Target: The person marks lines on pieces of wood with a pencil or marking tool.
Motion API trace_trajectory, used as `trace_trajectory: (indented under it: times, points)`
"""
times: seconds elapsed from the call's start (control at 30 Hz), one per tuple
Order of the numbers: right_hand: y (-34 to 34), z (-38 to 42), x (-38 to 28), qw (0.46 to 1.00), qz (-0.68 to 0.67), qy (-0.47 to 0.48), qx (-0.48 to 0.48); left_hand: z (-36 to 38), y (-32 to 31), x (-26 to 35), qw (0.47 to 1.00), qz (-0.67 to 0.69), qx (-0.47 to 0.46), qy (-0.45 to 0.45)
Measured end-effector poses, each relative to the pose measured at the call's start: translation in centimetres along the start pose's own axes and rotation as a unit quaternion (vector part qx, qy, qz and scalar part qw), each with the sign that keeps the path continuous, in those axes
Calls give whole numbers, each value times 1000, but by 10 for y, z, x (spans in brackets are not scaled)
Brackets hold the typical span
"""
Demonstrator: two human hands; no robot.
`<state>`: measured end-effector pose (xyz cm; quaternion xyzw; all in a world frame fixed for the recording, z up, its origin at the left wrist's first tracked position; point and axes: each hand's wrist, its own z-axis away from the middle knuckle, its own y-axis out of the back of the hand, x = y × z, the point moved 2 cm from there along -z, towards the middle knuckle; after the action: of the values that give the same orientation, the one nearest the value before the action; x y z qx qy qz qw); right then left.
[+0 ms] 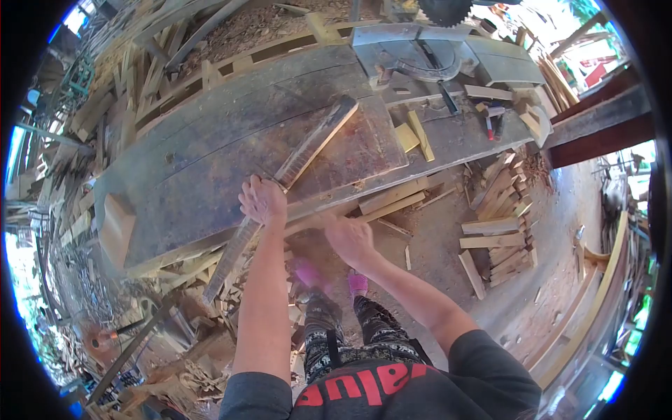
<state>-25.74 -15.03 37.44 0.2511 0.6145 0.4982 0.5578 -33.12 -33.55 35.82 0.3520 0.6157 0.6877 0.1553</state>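
**Left Hand Clamps Long Timber Across Counter's Edge**

A worker in a dark shirt with red lettering grips a long timber (318,141) with the left hand (264,200), its fingers curled over the wood near the middle of its length. The timber lies at a slant over the near edge of the worn, stained counter (210,157), its far end above the top and its near end jutting out past the edge, over scrap wood. The right hand (349,240), blurred, hovers just off that same edge, apart from the timber; its fingers look partly bent, but whether they pinch anything cannot be told.

A curved wooden block (117,229) stands at the counter's left end. Beyond the timber's far end, to the right, two yellowish wood pieces (421,136) lie close together. Behind them sits a saw base (428,61) with a slotted, rounded plate, part of a dark toothed blade (446,10) showing above it at the top of the view. A small red-and-white object (490,129) lies farther right, near short wood offcuts. Below, cut lengths of wood (497,241) are heaped on the dusty floor (437,283), to the right of the worker's pink footwear (358,283).
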Motion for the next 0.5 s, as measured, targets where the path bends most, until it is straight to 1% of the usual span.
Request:
trace_trajectory:
  times: [0.07,0.1,0.17,0.23,0.3,0.33,0.4,0.43,0.5]
  points:
    - [-7,-28,-19,994,-57,67,68,1,-2,-3,1000,2,2,-4]
    - [-8,-40,-24,993,-58,66,77,0,-2,-2,1000,4,8,-4]
    - [-13,-57,-28,994,-65,67,59,-1,-1,1,1000,0,9,-7]
    - [-10,-35,-19,992,-64,62,84,2,-3,-2,1000,-6,1,-9]
    - [2,-14,-7,998,-52,24,18,0,-6,-2,1000,-5,30,-9]
    - [0,-17,-7,998,-49,23,18,-1,-5,1,1000,-2,28,-8]
    - [-16,-23,-11,999,-36,-1,-26,1,0,2,999,-27,19,-13]
    - [-19,-31,-18,999,-31,-4,-25,2,-3,1,1000,-23,15,-15]
    - [-18,-55,-27,997,-72,29,-13,2,-4,-1,998,-7,56,-28]
